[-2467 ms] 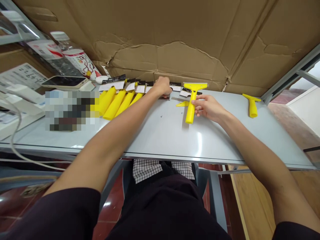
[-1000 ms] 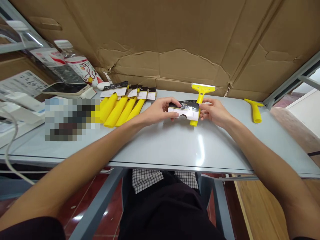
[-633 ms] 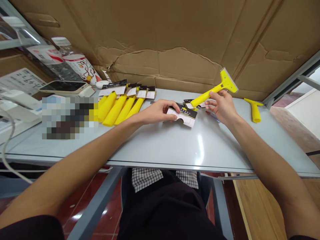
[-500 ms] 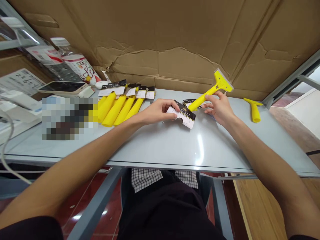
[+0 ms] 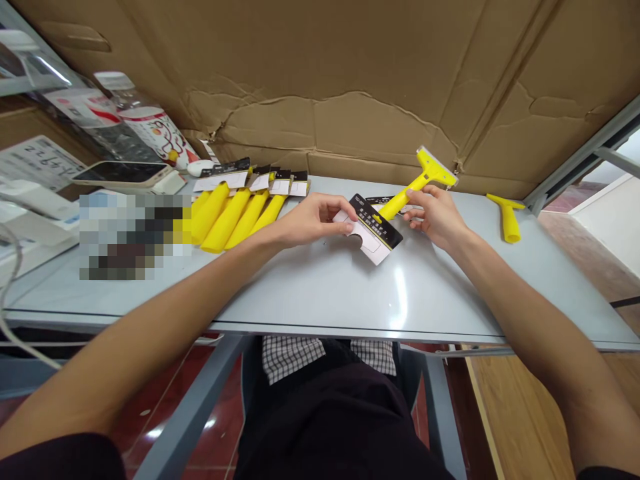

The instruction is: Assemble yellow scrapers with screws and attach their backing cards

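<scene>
My left hand (image 5: 323,219) pinches the left end of a black-and-white cardboard header card (image 5: 376,232) with a rounded notch in its edge. Between the fingers of my right hand (image 5: 435,212) is the handle of a yellow scraper (image 5: 419,181), its wide blade head pointing up and away. The lower end of the handle goes behind the card, and whether it passes into it is hidden. Another black card (image 5: 376,200) lies on the table behind, partly covered. To the left, several carded yellow scrapers (image 5: 239,215) lie side by side.
A loose yellow scraper piece (image 5: 510,217) rests at the right of the white table (image 5: 300,293). On the left are a phone (image 5: 123,173), plastic bottles (image 5: 150,123) and a white cable (image 5: 13,287). A cardboard sheet (image 5: 320,80) stands along the back.
The card has turned to show more of its printed black face. My right hand has brought the scraper down and left, so its handle end now sits behind the card.
</scene>
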{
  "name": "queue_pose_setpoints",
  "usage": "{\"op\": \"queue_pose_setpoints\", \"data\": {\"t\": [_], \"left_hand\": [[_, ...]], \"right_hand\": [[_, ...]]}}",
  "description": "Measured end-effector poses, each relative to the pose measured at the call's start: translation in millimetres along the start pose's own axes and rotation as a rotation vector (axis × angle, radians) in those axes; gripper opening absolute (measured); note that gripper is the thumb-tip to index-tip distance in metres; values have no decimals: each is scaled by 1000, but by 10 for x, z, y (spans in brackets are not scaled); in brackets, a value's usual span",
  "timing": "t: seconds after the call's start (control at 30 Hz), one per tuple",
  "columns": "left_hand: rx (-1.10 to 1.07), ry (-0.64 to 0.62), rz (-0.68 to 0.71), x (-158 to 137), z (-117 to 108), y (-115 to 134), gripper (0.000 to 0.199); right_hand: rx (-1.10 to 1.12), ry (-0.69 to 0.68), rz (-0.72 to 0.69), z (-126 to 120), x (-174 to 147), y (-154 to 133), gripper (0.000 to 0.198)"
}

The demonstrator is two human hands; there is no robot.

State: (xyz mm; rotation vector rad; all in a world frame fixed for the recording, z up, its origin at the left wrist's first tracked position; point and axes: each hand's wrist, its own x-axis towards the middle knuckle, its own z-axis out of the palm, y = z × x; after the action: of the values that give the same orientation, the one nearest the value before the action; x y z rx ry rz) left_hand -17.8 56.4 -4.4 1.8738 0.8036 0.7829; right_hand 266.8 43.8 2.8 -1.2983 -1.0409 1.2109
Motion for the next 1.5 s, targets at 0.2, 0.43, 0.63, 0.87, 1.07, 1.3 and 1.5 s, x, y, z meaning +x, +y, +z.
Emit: {"op": "queue_pose_setpoints", "data": {"t": [0.2, 0.43, 0.63, 0.87, 1.07, 1.3, 1.5], "left_hand": [[-2, 28, -71, 1, 25, 2, 19], [-48, 37, -171, -15, 2, 64, 20], [-237, 73, -248, -21, -5, 82, 25], [-361, 170, -322, 1, 110, 22, 38], [-457, 174, -382, -11, 187, 20, 64], [-418, 43, -310, -41, 289, 56, 50], [-379, 291, -246, -44, 419, 6, 43]], "right_hand": [[-33, -8, 35, -23, 17, 29, 26], [-8, -70, 73, 27, -48, 4, 16], [-57, -210, 152, 181, -220, 30, 18], [-74, -244, 178, 205, -234, 84, 21], [-67, -232, 183, 211, -246, 49, 17], [-36, -197, 197, 263, -273, 71, 22], [-67, -246, 182, 317, -359, 115, 22]]}}
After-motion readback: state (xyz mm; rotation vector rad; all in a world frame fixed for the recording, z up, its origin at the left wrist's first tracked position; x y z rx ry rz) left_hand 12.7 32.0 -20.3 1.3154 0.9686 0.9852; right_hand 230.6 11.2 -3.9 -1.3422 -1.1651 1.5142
